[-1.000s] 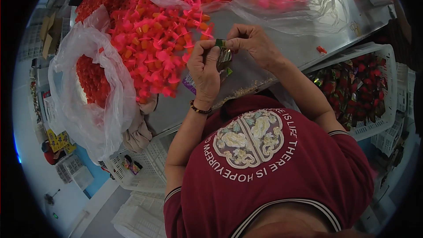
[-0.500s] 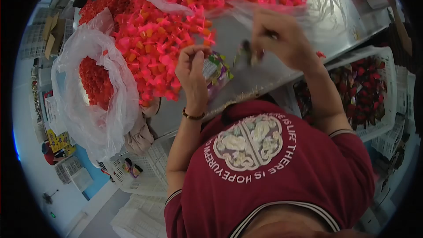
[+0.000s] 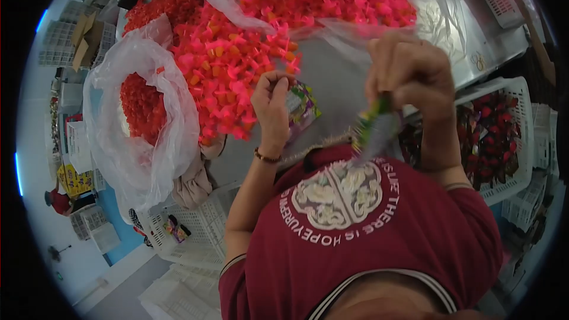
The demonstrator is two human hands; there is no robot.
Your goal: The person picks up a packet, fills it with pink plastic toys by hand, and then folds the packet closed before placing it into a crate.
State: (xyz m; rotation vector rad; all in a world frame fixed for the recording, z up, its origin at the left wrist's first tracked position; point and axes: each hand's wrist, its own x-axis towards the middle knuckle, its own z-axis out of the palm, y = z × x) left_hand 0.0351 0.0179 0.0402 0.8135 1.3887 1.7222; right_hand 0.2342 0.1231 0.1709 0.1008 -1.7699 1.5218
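My left hand [image 3: 272, 106] has its fingers closed on a small purple and green printed pouch [image 3: 304, 108], beside the heap of pink and orange plastic pieces [image 3: 228, 65]. Over the table's near edge, my right hand [image 3: 415, 74] pinches the top of another green and grey pouch [image 3: 378, 129]. This second pouch hangs in front of my shirt and is smeared by motion. What either pouch contains cannot be seen.
A clear plastic bag [image 3: 178, 160] with red pieces stands on the left of the metal table [image 3: 341, 71]. To the right, a white crate [image 3: 521, 136] holds many dark red packets. Clear film [image 3: 344, 32] lies by the far heap. Another white crate [image 3: 201, 228] stands below left.
My right hand has moved right and towards my body, bringing its pouch over the table edge. My left hand keeps its pouch in nearly the same place. The view has shifted slightly.
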